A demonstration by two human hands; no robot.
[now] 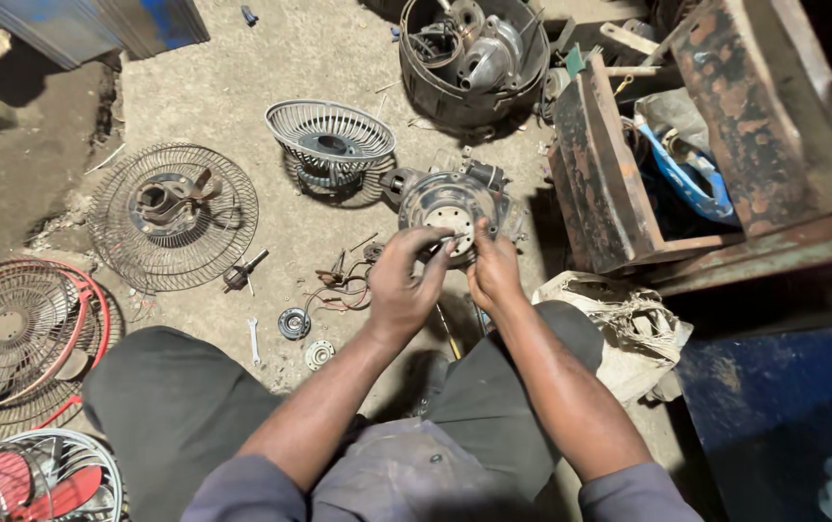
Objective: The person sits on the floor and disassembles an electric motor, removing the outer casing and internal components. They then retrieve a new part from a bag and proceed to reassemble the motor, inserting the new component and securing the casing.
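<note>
Pinching something small, perhaps wire, both hands' fingers [443,242] meet above the grey motor housing [450,201].

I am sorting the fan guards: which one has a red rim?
The flat wire guard at the far left edge has it; the guards nearer the hands are plain grey metal.

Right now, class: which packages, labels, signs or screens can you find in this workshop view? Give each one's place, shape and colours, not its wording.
No labels, signs or screens show.
Cloth sack: on the floor right of the person's right hand, crumpled, off-white with grime.
Rusty metal box: upper right, open-topped, brown, with a blue part inside.
Round tub: top centre, dark, holding grey motor parts.
</note>
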